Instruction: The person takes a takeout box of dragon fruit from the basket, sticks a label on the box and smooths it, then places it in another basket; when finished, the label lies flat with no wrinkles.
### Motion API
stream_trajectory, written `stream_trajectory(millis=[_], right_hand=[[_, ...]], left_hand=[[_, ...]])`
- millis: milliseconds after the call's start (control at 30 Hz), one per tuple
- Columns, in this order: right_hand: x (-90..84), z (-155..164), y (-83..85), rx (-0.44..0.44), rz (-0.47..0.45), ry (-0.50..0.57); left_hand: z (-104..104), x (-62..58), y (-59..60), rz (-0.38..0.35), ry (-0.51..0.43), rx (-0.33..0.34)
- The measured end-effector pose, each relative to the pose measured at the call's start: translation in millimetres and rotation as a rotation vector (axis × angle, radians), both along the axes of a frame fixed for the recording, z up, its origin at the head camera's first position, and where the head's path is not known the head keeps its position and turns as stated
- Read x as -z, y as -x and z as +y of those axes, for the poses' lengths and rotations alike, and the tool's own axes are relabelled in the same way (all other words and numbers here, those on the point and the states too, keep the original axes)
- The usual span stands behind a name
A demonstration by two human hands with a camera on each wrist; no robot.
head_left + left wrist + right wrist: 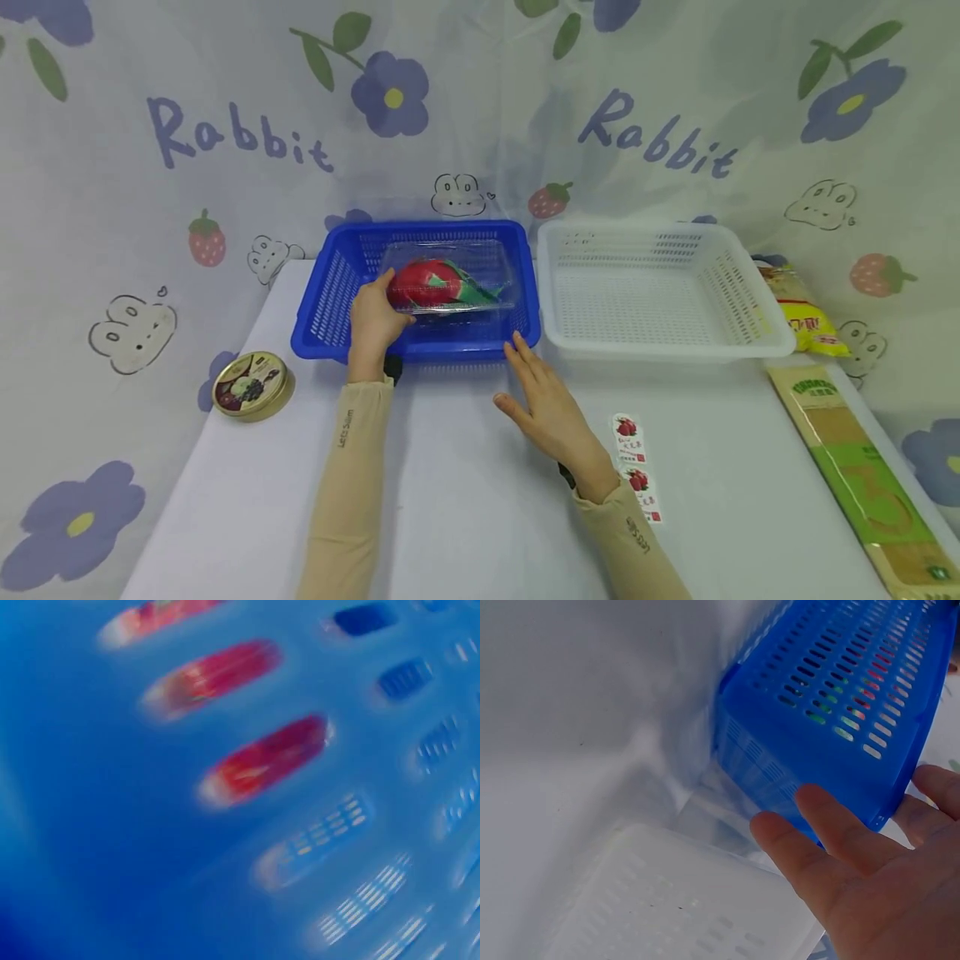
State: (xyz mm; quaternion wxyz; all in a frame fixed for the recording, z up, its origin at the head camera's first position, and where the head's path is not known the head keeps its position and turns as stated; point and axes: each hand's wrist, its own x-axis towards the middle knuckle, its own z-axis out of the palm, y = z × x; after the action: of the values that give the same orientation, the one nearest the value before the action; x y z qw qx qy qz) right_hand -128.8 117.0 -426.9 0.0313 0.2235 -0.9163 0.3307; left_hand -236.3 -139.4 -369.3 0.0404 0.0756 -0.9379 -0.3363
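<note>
Inside the blue basket [420, 354] lies a clear plastic box [491, 260] with a red dragon fruit [429, 285] in it. My left hand [373, 318] grips the left end of this box, thumb on the near side and fingers toward the back. The left wrist view is filled by the basket wall [90, 825], with red showing through its slots. My right hand [555, 412] reaches to the basket's near right corner, fingers straight and holding nothing. In the right wrist view its fingertips lie right at the blue rim.
A white basket [667, 350] stands right of the blue one. Two dragon fruit stickers [628, 437] lie by my right forearm. A round gold tin [251, 385] sits at left. On the right are a yellow packet [813, 321] and a long green-and-tan packet [862, 467].
</note>
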Motion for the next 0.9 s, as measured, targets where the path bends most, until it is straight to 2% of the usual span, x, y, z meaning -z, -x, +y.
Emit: stream_trajectory(millis=[200, 300, 400, 500, 733, 900], right_hand=[[-2.2, 0, 1.7, -0.005, -0.016, -0.011], [-3.1, 0, 2.2, -0.003, -0.021, -0.012], [-3.0, 0, 2.2, -0.008, -0.027, -0.011], [-3.4, 1, 2.1, -0.013, -0.036, -0.013], [-3.5, 3, 3.0, -0.009, -0.041, -0.008], [-2.8, 5, 4.1, -0.02, -0.034, 0.002]], left_hand=[[2, -29.7, 3.2, -0.109, -0.066, -0.012], [3, -43.4, 8.9, -0.141, -0.051, -0.013], [0, -51.0, 15.6, -0.177, -0.03, -0.008], [-6, -51.2, 23.6, -0.213, -0.057, 0.0], [-14, -41.7, 41.5, -0.267, -0.285, 0.007], [-13, -36.7, 49.2, -0.239, -0.292, 0.006]])
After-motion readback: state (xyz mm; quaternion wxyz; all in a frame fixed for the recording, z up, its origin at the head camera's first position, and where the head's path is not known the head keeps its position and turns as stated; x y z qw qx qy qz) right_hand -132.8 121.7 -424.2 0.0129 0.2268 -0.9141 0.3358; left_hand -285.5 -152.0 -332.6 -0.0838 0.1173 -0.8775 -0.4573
